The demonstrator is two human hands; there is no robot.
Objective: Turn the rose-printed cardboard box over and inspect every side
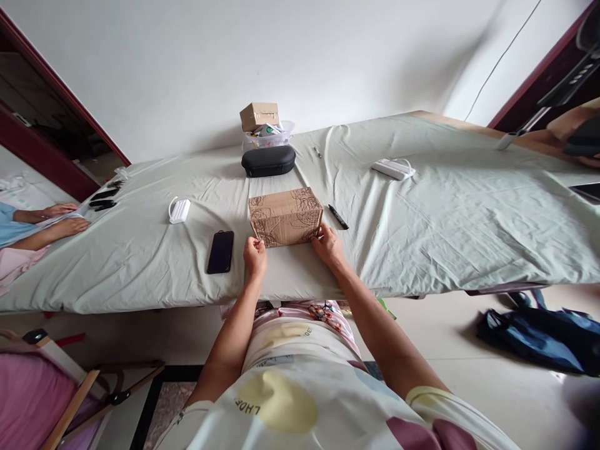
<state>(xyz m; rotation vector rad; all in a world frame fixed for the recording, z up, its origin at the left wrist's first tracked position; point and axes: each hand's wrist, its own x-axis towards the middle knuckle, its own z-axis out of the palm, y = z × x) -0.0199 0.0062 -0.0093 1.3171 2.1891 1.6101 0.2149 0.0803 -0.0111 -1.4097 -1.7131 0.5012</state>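
Note:
A brown cardboard box [285, 216] with drawn line patterns lies on the cloth-covered table [422, 219] in front of me. My left hand [254, 255] is closed in a fist at the box's near left corner, touching it. My right hand [328, 245] rests against the near right corner, fingers curled onto the box's side. A black marker [338, 217] lies just right of the box. A black phone [220, 252] lies left of my left hand.
Behind the box sit a black zip case [268, 160], a clear bag of items [269, 135] and a small cardboard box [259, 115]. White objects [179, 210] [394, 168] lie left and right. Other people's arms [51, 220] [569, 128] reach in at both edges. A dark bag [544, 337] lies on the floor.

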